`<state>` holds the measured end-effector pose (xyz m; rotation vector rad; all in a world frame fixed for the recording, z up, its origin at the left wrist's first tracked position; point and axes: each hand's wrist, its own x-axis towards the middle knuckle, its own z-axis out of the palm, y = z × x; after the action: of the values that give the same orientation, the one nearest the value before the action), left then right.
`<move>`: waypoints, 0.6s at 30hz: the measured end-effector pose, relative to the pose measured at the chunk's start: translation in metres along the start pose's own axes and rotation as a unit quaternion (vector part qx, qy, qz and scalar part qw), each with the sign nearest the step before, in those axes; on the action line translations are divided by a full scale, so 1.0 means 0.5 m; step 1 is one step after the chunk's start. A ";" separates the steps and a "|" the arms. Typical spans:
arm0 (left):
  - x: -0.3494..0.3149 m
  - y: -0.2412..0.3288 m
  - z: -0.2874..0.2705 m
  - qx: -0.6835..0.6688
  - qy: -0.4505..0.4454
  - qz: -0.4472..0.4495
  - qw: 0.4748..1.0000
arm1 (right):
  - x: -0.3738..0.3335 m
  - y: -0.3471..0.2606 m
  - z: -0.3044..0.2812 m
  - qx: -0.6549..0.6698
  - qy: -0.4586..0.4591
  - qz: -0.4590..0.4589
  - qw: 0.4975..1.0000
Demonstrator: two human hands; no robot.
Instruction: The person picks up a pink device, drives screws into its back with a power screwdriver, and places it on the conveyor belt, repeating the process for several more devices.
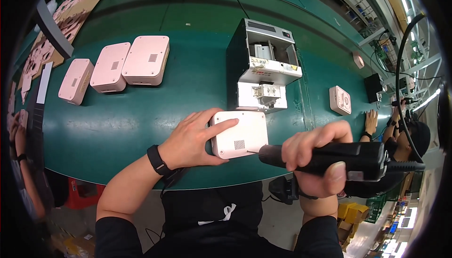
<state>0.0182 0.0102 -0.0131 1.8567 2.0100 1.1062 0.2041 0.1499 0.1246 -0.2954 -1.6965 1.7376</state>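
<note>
A pale pink plastic box [246,133] with rounded corners and a slotted vent lies on the green table in front of me. My left hand [195,135] grips it from the left, thumb along the near edge and index finger across the top. In my right hand [325,157] is a black corded electric screwdriver [353,157], held nearly level. Its thin bit points left and reaches the box's near right corner; whether the tip sits on a screw is too small to tell. Just beyond the box stands a black and silver screw feeder [263,69].
Several similar pink boxes [147,59] stand at the left, and another pink box [340,100] at the right. The black screwdriver cable [402,65] loops up on the right. A co-worker's hand [371,120] rests on the table's right end. Pink parts [61,32] lie on cardboard far left.
</note>
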 end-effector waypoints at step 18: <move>0.007 0.004 -0.014 0.017 -0.005 -0.003 1.000 | -0.004 0.004 0.003 -0.012 -0.012 -0.006 1.000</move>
<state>0.0147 0.0106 -0.0059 1.8657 2.0401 1.0665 0.2040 0.1476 0.1225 -0.2770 -1.7331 1.7201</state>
